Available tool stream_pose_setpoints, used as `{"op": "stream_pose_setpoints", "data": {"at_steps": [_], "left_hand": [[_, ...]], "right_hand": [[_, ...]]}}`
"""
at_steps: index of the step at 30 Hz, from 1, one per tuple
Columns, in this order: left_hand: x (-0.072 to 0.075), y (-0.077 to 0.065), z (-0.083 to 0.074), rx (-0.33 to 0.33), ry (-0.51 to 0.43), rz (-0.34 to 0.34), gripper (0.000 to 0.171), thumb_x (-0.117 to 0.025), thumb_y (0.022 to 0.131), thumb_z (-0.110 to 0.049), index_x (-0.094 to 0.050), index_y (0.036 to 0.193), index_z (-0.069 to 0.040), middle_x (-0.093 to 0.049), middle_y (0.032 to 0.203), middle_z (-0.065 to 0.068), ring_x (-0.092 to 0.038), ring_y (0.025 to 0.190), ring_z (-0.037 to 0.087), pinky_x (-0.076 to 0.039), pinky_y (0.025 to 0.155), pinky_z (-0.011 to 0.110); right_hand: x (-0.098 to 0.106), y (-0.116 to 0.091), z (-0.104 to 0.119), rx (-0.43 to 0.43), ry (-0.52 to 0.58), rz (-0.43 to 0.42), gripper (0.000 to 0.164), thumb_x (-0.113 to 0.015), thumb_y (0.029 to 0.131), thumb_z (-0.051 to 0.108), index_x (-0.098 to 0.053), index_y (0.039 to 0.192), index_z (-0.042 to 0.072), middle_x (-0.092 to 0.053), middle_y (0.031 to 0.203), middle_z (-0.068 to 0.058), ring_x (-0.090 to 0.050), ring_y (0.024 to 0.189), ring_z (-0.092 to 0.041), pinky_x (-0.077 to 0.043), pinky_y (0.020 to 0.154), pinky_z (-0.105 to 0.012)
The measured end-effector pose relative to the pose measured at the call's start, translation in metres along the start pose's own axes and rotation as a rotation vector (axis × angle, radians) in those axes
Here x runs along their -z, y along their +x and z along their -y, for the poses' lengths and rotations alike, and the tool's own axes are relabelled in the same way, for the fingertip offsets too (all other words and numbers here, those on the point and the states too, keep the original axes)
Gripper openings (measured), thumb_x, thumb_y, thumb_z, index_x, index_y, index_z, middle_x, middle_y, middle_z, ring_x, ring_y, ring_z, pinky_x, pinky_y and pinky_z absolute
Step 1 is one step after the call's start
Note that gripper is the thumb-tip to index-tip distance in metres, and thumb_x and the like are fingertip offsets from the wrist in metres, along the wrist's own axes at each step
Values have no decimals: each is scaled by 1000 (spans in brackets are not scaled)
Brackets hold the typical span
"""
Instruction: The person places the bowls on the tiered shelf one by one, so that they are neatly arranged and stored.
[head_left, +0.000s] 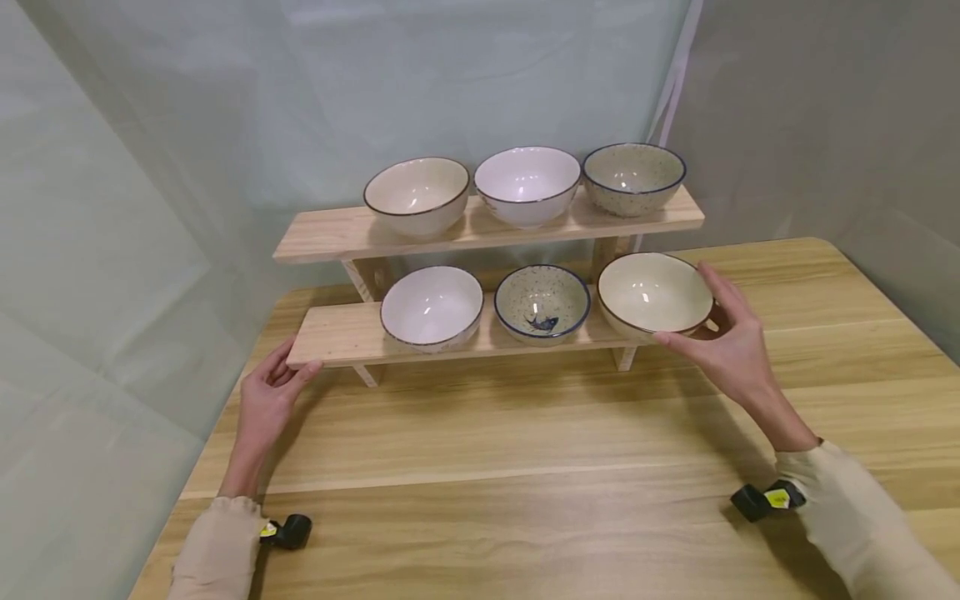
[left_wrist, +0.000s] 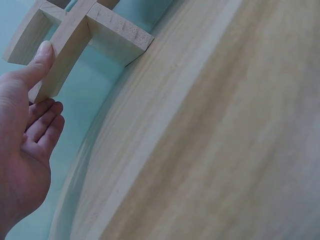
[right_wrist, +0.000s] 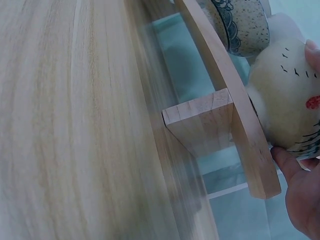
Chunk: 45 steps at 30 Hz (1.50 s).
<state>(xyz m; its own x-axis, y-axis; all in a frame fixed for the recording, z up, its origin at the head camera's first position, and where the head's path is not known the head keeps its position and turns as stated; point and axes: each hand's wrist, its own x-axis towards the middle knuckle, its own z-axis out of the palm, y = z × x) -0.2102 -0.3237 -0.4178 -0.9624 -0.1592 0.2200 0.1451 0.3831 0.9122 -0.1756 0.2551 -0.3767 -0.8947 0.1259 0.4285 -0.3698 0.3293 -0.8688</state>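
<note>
A two-tier wooden shelf (head_left: 337,329) stands on the table. My left hand (head_left: 268,396) holds the left end of its lower board, thumb along the front edge and fingers around the end, as the left wrist view shows. At the right end of that board, my right hand (head_left: 731,354) grips a cream bowl (head_left: 651,292) with a brown rim, thumb at the front and fingers at its right side. Bird marks and a red spot decorate the bowl's outside (right_wrist: 285,95). Left of it sit a speckled blue-rimmed bowl (head_left: 542,300) and a white bowl (head_left: 432,307).
Along the upper board (head_left: 330,233) stand a cream bowl (head_left: 417,196), a white bowl (head_left: 527,185) and a speckled bowl (head_left: 633,179). The wood-grain table (head_left: 510,467) spreads in front. Pale sheeting (head_left: 450,75) hangs behind and to the left.
</note>
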Motion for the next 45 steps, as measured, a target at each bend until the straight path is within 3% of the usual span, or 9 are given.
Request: {"op": "stream_pose_setpoints", "data": {"at_steps": [13, 35, 42, 45], "left_hand": [[2, -2, 1, 13, -37, -9, 67, -75, 97, -13, -44, 154, 5, -50, 148, 29, -61, 110, -6, -50, 86, 10], [3, -3, 0, 20, -8, 12, 68, -74, 99, -16, -42, 156, 2, -49, 148, 29, -60, 112, -5, -50, 86, 10], [1, -2, -1, 8, 33, 10, 66, -73, 100, -19, -43, 155, 2, -52, 147, 27, -60, 111, -6, -49, 86, 9], [1, -2, -1, 3, 38, 8, 66, -73, 100, -18, -44, 155, 3, -54, 146, 26, -60, 109, -7, -50, 86, 9]], "right_hand": [[-4, 2, 2, -10, 42, 24, 98, -79, 78, -20, -31, 162, 1, -34, 155, -21, -54, 119, -21, -51, 89, -13], [-2, 2, 1, -26, 13, 125, 105, -78, 84, -14, -16, 167, 8, -23, 162, -22, -42, 132, -42, -45, 93, -9], [-2, 1, -1, -26, 38, 131, 105, -77, 85, -14, -15, 167, 9, -23, 164, -21, -44, 132, -35, -46, 93, -9], [-2, 0, -2, -13, 57, 124, 104, -76, 84, -16, -17, 167, 9, -24, 163, -20, -47, 129, -26, -47, 92, -10]]}}
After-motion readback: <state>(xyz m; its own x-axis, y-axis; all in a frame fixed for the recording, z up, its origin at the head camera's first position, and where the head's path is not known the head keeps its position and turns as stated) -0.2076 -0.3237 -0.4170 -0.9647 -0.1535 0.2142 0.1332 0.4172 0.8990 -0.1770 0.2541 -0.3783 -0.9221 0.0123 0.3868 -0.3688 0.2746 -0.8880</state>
